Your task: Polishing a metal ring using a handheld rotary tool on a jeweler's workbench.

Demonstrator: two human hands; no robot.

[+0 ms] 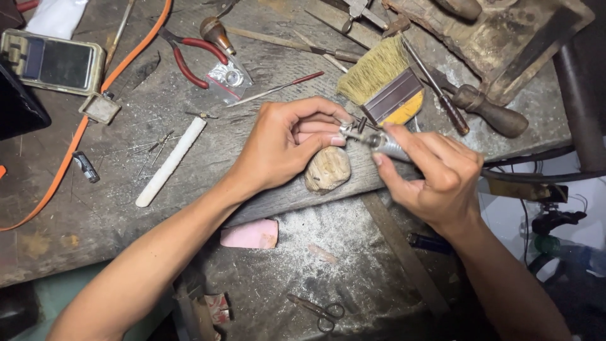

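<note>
My right hand [435, 173] grips a silver rotary handpiece [385, 144] like a pen, its black cable [536, 173] trailing off to the right. The tool's tip meets the fingertips of my left hand [284, 142], which pinch a small metal piece [346, 129] too tiny to make out. Both hands hover over a worn wooden bench peg [328, 169] at the edge of the grey workbench [126, 208].
A brush [385, 79] with pale bristles, red-handled pliers [189, 57], a white stick [170, 161], a pocket scale [53, 63], an orange cord [63, 170], wooden-handled tools [489, 113] and a pink block [251, 235] lie around. Small scissors [322, 311] rest on the lower shelf.
</note>
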